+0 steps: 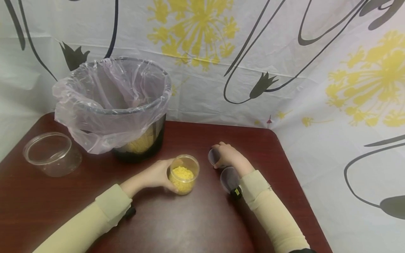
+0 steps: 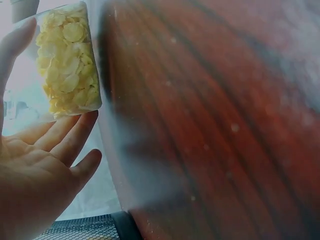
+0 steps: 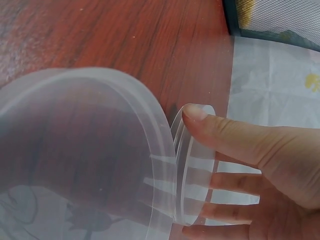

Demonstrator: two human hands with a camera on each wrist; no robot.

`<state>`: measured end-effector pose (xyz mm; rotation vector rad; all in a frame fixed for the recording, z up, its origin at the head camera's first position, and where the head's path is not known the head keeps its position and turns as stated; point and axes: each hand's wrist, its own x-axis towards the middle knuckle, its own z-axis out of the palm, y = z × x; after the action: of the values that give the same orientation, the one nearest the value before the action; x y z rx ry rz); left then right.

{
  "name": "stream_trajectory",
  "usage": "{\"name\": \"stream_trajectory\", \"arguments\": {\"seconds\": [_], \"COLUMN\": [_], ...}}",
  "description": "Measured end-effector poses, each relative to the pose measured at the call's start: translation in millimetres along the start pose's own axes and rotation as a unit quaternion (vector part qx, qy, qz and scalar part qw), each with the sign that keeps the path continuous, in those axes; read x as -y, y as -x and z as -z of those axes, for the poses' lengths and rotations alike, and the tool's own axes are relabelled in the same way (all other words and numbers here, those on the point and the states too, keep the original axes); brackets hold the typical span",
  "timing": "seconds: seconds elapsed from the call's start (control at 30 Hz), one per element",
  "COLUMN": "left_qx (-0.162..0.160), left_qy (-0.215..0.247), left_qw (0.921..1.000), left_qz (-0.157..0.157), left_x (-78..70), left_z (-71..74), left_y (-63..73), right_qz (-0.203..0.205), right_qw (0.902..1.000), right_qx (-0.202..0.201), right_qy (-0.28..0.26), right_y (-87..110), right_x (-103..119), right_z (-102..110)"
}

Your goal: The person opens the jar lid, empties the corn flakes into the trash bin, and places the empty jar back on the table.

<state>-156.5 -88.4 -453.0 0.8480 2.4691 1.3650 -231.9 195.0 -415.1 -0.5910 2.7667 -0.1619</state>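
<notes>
Appearing nearest, beside the right sleeve (image 1: pixel 262 198), is a larger translucent round plastic lid (image 1: pixel 229 177); the forearm could catch and slide it if the wrist swings inward. Next, a small clear cylindrical plastic jar (image 1: pixel 195 169), uncovered and holding thin yellow flakes (image 1: pixel 182 176), stands upright at the middle of the dark red wooden table (image 1: pixel 190 225); whether its base touches the wood cannot be told. The left hand (image 1: pixel 158 174) is curled round its side, so a sharp tilt or knock might spill flakes through the open mouth. Slightly farther, the right hand (image 1: pixel 229 154) pinches a small clear disc-shaped lid (image 1: pixel 213 157) by its edge, tilted; a slack pinch could drop it. Beyond, at left, a pink plastic-lined black mesh bin (image 1: pixel 148 144) stands close behind the left hand, where a careless backward move might bump it.
</notes>
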Motion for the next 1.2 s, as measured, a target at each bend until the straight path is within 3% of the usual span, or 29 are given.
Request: {"name": "stream_trajectory", "arguments": {"seconds": [0.4,0.77,1.2], "left_qx": [-0.032,-0.069,-0.099], "left_qy": [0.031,0.015,-0.016], "left_qw": [0.999,0.9975,0.995], "left_qz": [0.011,-0.008,0.001], "left_x": [-8.4,-15.4,-23.4], "left_z": [13.7,28.2,46.7], "left_y": [13.9,34.7,57.8], "right_qz": [0.012,0.019,0.011], "right_qw": [0.9997,0.999,0.9984], "right_qx": [-0.019,-0.018,-0.015], "right_qy": [-0.011,-0.035,-0.053], "right_y": [3.0,4.2,3.6], "right_x": [-4,-4,-7], "right_z": [-4,-5,-6]}}
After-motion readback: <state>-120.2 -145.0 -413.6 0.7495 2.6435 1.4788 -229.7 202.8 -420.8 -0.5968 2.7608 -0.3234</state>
